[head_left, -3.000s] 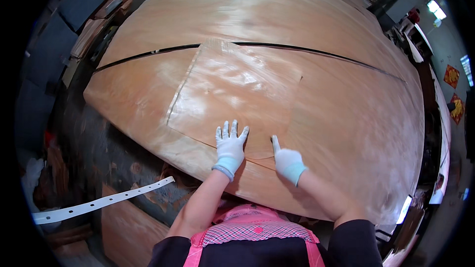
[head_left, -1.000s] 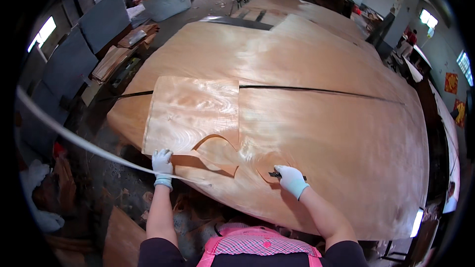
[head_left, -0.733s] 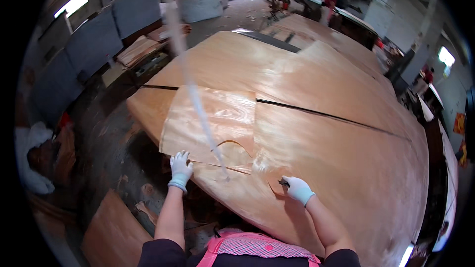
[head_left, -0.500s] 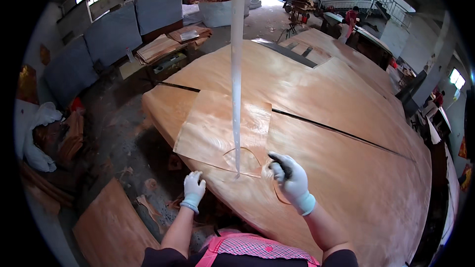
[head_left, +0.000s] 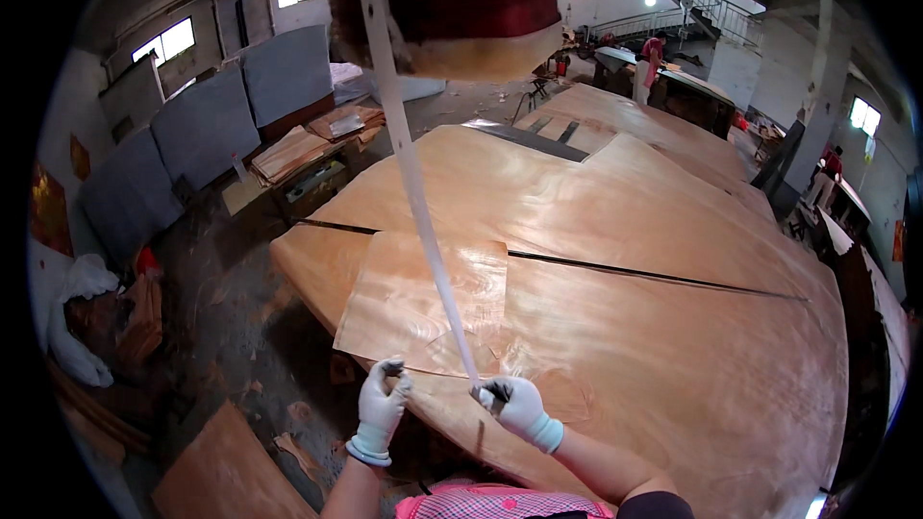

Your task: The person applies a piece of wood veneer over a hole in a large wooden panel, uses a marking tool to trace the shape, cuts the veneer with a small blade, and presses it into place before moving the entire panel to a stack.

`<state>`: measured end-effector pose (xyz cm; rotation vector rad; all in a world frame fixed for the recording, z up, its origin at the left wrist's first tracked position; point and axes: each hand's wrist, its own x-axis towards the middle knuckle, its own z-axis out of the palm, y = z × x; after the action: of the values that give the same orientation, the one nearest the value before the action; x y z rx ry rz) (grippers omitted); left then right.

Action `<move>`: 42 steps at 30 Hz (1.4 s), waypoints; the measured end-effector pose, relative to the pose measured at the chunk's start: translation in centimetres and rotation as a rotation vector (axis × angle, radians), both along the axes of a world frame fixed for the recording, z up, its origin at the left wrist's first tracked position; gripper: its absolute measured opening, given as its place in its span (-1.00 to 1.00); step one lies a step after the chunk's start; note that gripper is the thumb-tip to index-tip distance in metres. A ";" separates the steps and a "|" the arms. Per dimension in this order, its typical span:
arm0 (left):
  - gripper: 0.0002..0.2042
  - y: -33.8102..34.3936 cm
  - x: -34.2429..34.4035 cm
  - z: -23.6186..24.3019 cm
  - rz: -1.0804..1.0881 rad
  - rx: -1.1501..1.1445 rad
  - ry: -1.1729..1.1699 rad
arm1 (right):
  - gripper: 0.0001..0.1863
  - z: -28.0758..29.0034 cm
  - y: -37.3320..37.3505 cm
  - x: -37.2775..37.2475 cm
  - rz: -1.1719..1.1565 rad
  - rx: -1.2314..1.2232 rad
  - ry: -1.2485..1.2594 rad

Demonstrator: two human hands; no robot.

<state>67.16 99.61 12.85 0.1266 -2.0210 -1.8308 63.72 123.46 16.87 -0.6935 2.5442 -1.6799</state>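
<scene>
A long white strip of tape (head_left: 419, 192) hangs from overhead, with small holes along it. Its lower end meets the fingers of my right hand (head_left: 520, 407), which pinch it above the near edge of the veneer sheet. Dark patches show at those gloved fingertips. My left hand (head_left: 382, 404), in a white glove, is half curled beside the edge, thumb and fingers apart, with nothing visible in it. A smaller rectangular veneer piece (head_left: 423, 279) lies on the large veneer sheet (head_left: 654, 365). A round outline shows faintly near its lower corner.
A thick roll with a dark red band (head_left: 471, 0) hangs overhead. A long dark gap (head_left: 654, 274) crosses the large sheet. Veneer stacks (head_left: 298, 154) stand at the far left; another sheet (head_left: 231, 466) leans near left. One person (head_left: 649, 67) stands far off; another is at right.
My right hand has moved left and down and closed on the tape's end, which now slants. My left hand has curled its fingers. The view has tilted up, bringing the roll into sight.
</scene>
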 end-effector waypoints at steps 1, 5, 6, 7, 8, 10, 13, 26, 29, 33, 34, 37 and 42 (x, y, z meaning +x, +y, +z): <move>-0.65 1.2 -0.2 1.7 -0.097 -0.010 -0.010 | -0.78 -1.0 0.5 0.5 0.001 0.063 -0.143; -0.69 5.9 -1.4 6.2 -0.470 -0.107 0.043 | -0.83 -2.4 1.9 2.5 -0.047 -0.059 -0.057; -0.74 6.4 -1.8 6.5 -0.554 -0.369 0.128 | -0.83 -2.3 2.1 3.0 -0.037 -0.063 -0.033; -0.83 7.3 -2.7 6.5 -0.500 -0.642 0.361 | -0.86 -2.2 2.5 3.6 -0.072 -0.055 0.087; -0.83 7.9 -2.8 6.1 -0.516 -0.664 0.407 | -0.88 -1.9 2.9 4.0 -0.083 -0.047 0.210; -0.89 9.0 -2.5 4.6 -0.400 -0.514 0.318 | -0.93 -1.4 4.3 4.7 -0.046 -0.047 0.196; -0.82 10.3 -2.5 2.1 -0.349 0.053 -0.034 | -0.80 -1.2 5.9 5.4 0.026 -0.030 0.151; -0.74 10.1 -0.6 -0.4 -0.874 0.161 -0.696 | -0.66 -3.5 8.4 5.8 -0.062 -0.036 -0.196; -0.75 10.1 0.1 -0.6 -0.856 0.067 -0.691 | -0.69 -3.8 9.0 6.0 -0.076 0.102 -0.106; -0.77 10.2 1.1 -1.7 -0.884 0.068 -0.792 | -0.57 -5.7 10.6 5.7 -0.034 0.257 -0.019; -0.77 10.3 1.3 -2.1 -0.885 0.102 -0.823 | -0.54 -6.3 11.2 5.2 -0.036 0.379 0.014; -0.80 10.5 1.2 -3.0 -0.804 0.152 -0.878 | -0.52 -8.6 11.9 2.5 -0.217 0.585 -0.301; -0.77 11.1 0.2 -3.9 -0.605 0.401 -0.865 | -0.58 -11.4 13.5 -2.7 -0.077 0.699 -0.070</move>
<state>67.32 110.75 9.00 0.5554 -2.3412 -2.9351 61.04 136.97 5.43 -0.4657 2.8400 -0.6946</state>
